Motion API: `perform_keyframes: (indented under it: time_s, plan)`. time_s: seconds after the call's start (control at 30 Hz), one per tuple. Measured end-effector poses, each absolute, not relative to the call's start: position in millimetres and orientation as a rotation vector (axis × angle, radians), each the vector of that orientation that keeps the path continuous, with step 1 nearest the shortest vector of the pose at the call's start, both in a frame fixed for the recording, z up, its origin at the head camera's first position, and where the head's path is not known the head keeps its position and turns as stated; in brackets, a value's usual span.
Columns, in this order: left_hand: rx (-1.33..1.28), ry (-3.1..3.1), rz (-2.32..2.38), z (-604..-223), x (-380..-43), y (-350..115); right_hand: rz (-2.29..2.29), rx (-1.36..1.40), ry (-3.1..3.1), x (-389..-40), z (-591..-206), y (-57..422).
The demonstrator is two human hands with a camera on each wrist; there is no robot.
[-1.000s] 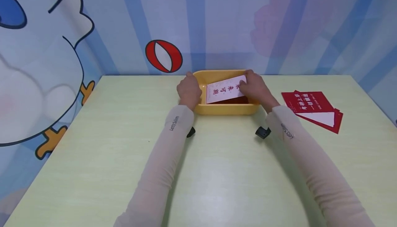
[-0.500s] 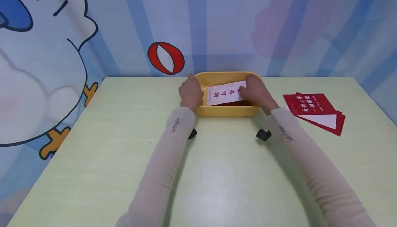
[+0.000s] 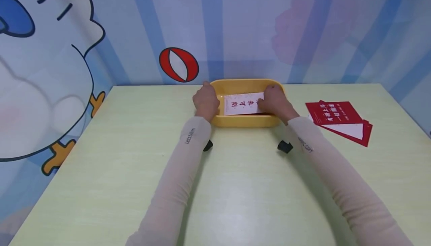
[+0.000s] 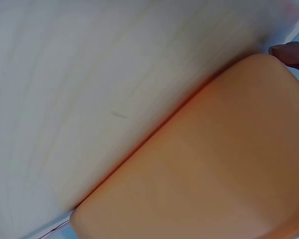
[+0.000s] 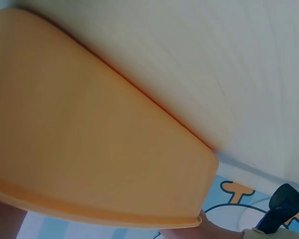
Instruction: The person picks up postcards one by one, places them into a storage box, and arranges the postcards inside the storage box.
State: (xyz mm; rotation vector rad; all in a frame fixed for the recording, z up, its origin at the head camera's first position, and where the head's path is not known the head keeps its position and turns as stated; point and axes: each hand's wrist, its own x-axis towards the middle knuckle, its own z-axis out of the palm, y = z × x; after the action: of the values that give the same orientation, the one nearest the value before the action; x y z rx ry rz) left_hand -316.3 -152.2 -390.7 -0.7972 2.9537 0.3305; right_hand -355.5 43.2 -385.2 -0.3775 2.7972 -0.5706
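A yellow plastic bin (image 3: 247, 122) stands at the back of the table, and its outer wall fills much of both wrist views. My left hand (image 3: 206, 100) grips its left end, with a finger (image 4: 291, 54) showing at the bin's corner in the left wrist view. Inside the bin lies a pale pink card (image 3: 240, 104) with red Chinese characters, a little dark red showing below its front edge. My right hand (image 3: 274, 100) reaches over the bin's right end and pinches the card's right end, thumb on top. Its other fingers are mostly hidden.
Several red cards (image 3: 336, 112) with white lettering, and a white piece among them, lie fanned on the table to the right of the bin. A printed blue-striped wall (image 3: 245, 33) stands right behind the table's back edge.
My right hand has lowered the pale pink card into the bin, and the card now lies straighter and flatter. The left hand keeps its grip on the bin's left end.
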Motion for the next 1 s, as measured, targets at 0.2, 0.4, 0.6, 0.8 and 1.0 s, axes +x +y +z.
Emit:
perform_keyframes:
  time_s: [0.2,0.4,0.6,0.8,1.0]
  plan:
    - [-0.775,2.951,0.343,-390.0,-314.7,-149.6,-0.491,-0.417,2.806,-359.1,-385.8,44.7]
    - [-0.802,2.962,0.357,-388.4,-315.3,-150.8,-0.573,-0.353,2.784,-361.2,-384.4,41.1]
    - [-0.797,2.962,0.379,-390.3,-314.8,-152.7,-0.647,-0.373,2.816,-361.9,-385.3,41.2]
    - [-0.801,2.975,0.344,-390.7,-315.6,-153.4,-0.695,-0.418,2.835,-361.8,-384.2,41.3]
    - [-0.788,2.977,0.363,-390.9,-317.5,-152.2,-0.713,-0.387,2.815,-362.9,-381.8,42.7]
